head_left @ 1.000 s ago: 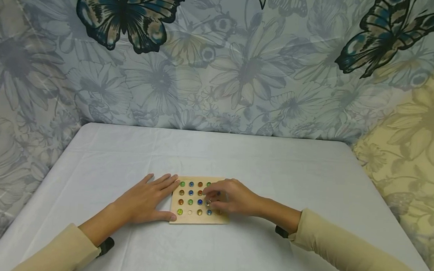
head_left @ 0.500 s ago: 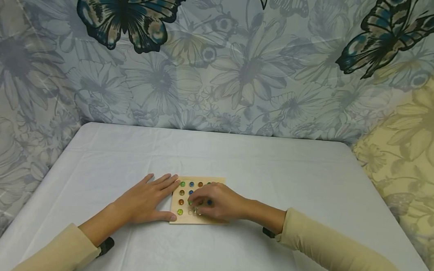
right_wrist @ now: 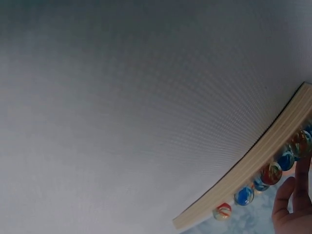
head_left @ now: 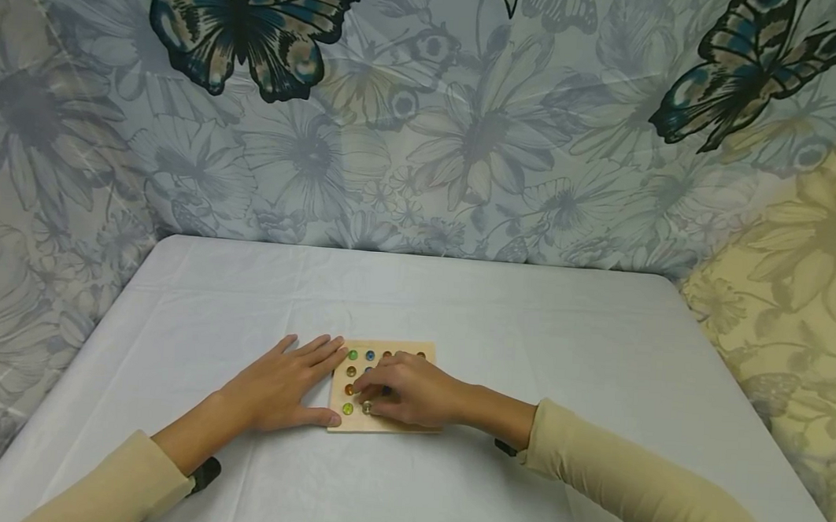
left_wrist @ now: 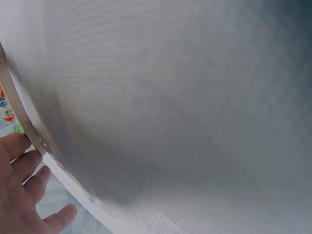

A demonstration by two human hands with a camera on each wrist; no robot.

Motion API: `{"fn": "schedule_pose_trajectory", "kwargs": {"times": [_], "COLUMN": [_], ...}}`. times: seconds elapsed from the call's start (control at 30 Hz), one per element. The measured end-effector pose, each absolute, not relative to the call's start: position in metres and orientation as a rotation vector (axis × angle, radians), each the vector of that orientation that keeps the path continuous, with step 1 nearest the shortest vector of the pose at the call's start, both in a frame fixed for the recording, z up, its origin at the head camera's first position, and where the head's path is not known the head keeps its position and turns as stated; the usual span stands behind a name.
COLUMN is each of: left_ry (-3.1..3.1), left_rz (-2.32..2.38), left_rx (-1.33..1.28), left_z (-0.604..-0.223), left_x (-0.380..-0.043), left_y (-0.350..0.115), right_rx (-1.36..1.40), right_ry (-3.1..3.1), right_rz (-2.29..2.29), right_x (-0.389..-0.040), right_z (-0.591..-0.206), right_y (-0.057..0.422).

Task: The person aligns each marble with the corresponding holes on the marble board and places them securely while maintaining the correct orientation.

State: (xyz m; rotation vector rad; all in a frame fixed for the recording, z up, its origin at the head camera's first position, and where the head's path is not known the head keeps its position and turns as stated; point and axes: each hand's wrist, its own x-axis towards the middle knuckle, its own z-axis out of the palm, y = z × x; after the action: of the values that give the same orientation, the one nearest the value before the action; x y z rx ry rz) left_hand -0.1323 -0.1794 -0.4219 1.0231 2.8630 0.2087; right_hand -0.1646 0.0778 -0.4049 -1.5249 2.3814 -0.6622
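A square wooden board [head_left: 406, 345] bearing rows of coloured glass marbles lies near the middle of the table. My left hand [head_left: 273, 383] rests along its left edge, fingers spread and straight, the thumb by the front left corner. Over the front row, my right hand [head_left: 421, 391] pinches a clear marble [head_left: 367, 407] at the second hole from the left. That hand covers much of the board's middle and right. A yellow-green marble [head_left: 348, 409] sits at the front left corner. From the right wrist, the board's edge [right_wrist: 243, 175] shows with blue and red-swirled marbles [right_wrist: 244, 196] standing on it.
A white cloth [head_left: 416, 300] covers the table around the board. Behind it hangs a fabric backdrop [head_left: 466, 153] printed with flowers and large butterflies, which also runs down both sides.
My right hand has moved left and toward the front of the board, bringing a clear marble to the vacant second hole of the front row. The left hand has stayed in place.
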Motion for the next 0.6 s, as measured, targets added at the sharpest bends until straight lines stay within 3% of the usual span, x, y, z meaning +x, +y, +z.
{"fn": "schedule_pose_trajectory", "kwargs": {"times": [0.6], "left_ry": [2.851], "left_rz": [0.187], "left_rx": [1.007], "left_z": [-0.421], "left_x": [-0.133], "left_y": [-0.178], "right_rx": [-1.548], "right_ry": [2.459], "right_rz": [-0.670], "right_x": [-0.174], "right_z": [-0.391], "right_y": [0.093]}}
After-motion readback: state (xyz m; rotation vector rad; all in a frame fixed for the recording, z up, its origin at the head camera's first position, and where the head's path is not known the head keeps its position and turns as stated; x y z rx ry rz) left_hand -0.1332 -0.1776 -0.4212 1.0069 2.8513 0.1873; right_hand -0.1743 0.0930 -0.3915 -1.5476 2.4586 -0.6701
